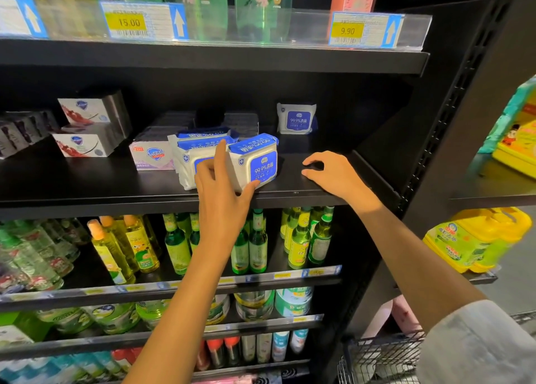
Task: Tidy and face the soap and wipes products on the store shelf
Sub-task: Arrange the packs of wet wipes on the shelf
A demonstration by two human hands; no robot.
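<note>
Left hand: my left hand (pixel 223 186) grips the front wipes pack (pixel 255 163) at its left end, index finger up along the side, thumb under the lower front edge.
Right hand: my right hand (pixel 333 171) rests on the bare shelf (pixel 304 192) just right of that pack, fingers loosely curled, holding nothing.
Front wipes pack: white soft pack with a blue label panel reading 99.9% and a small shield mark at the upper left corner; it stands on its long edge near the shelf front, turned slightly to the right.
Second pack: a matching wipes pack (pixel 191 157) stands just behind and left, touching the first, its face partly hidden by my hand.
Small pack: a smaller wipes pack (pixel 296 118) with the same blue label stands upright at the back right, well apart from the others.
Soap: a pale purple soap box (pixel 150 156) with a blue shield logo sits just left of the two packs; further left, two white soap boxes (pixel 87 128) with red flower print are stacked, the upper one set back.
Price tags: yellow tags (pixel 129 22) reading 15.00 and 9.90 hang on the shelf above.
</note>
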